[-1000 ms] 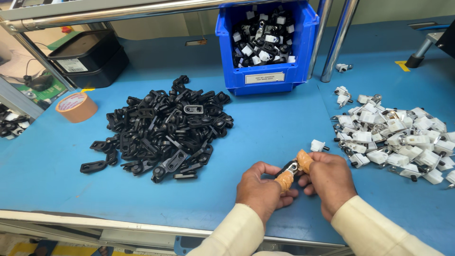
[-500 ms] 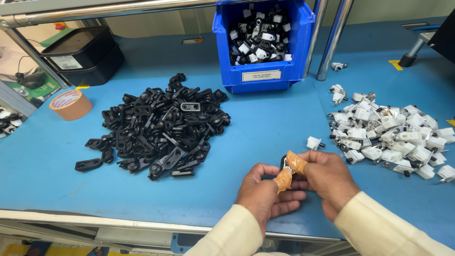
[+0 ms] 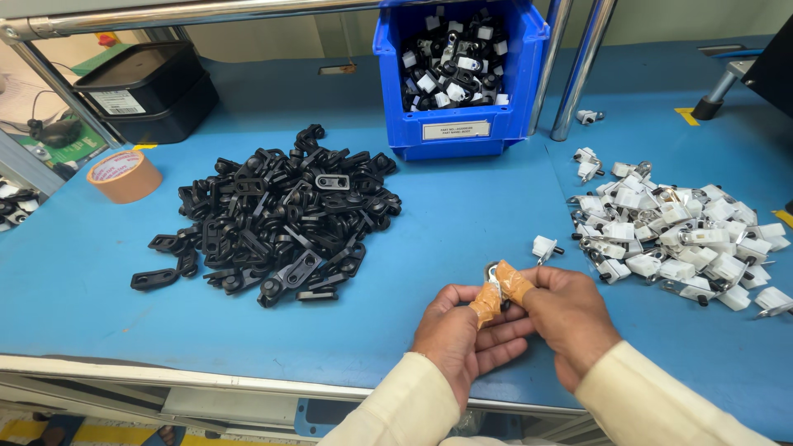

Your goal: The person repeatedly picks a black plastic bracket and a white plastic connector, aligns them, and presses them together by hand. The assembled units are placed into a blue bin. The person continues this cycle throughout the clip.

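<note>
My hands have come slightly closer to me than a second ago, and the small part (image 3: 496, 277) sits tighter between them, so the pressing-together looks under way. My left hand (image 3: 462, 330) and right hand (image 3: 566, 310) both pinch it with taped fingers (image 3: 486, 304) above the blue worktop (image 3: 429, 239). The black pile (image 3: 277, 219) lies left, the white pile (image 3: 669, 235) right (one white piece (image 3: 543, 247) strays nearer). The blue bin (image 3: 458, 74) carries a white rectangular label (image 3: 456, 130) on its front; a tape roll (image 3: 124, 175) and a labelled black box (image 3: 144, 91) sit far left.
</note>
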